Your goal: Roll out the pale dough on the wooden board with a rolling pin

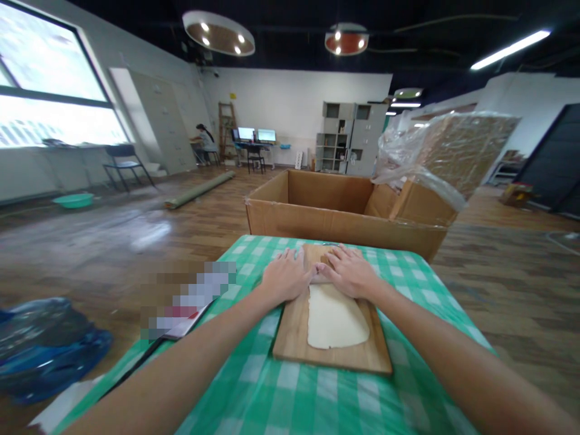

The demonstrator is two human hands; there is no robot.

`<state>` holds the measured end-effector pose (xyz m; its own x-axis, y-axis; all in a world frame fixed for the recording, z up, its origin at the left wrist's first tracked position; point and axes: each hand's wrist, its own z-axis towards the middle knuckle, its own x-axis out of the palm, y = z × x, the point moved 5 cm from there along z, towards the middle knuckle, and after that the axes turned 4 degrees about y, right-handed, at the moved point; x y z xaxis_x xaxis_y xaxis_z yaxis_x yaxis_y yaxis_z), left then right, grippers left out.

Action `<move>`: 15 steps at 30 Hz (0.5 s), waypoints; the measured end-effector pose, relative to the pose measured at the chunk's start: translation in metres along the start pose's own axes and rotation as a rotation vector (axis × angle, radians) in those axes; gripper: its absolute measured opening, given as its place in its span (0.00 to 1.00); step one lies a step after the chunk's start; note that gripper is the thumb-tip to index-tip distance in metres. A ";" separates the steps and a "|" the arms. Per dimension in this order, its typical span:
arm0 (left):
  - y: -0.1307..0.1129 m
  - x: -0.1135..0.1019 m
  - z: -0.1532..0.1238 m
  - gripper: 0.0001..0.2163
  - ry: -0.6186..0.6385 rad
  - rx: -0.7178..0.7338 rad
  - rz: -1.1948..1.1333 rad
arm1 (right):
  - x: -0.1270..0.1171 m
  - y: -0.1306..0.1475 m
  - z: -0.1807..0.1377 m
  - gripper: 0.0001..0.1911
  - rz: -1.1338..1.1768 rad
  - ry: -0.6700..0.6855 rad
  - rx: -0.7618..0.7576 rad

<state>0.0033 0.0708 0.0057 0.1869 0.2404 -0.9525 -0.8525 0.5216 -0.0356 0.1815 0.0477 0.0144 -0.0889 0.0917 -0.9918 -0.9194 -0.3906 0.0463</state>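
Observation:
A flat sheet of pale dough [333,320] lies on a wooden board [294,329] set on a table with a green and white checked cloth [254,386]. My left hand [284,275] and my right hand [350,270] rest palm down, side by side, at the far end of the dough, fingers spread forward. They press on something light-coloured and narrow that lies across the board under the palms; the hands hide most of it, so I cannot tell what it is.
A large open cardboard box [326,217] stands just beyond the table's far edge, with plastic-wrapped material [448,151] at its right. A blue plastic bag [40,347] lies on the floor at the left. A person sits at a far desk [203,142].

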 end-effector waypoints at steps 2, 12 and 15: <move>-0.007 -0.004 -0.014 0.33 0.020 -0.032 0.005 | -0.002 0.010 -0.016 0.44 0.031 -0.001 0.040; -0.032 -0.027 -0.090 0.31 0.043 0.080 0.046 | -0.010 0.064 -0.105 0.52 0.077 -0.046 0.037; -0.036 -0.033 -0.106 0.33 0.068 0.097 0.056 | -0.012 0.072 -0.125 0.54 0.089 -0.043 0.007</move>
<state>-0.0240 -0.0429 0.0063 0.1038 0.2168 -0.9707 -0.8088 0.5864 0.0445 0.1647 -0.0962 0.0150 -0.1863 0.0962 -0.9778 -0.9100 -0.3921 0.1348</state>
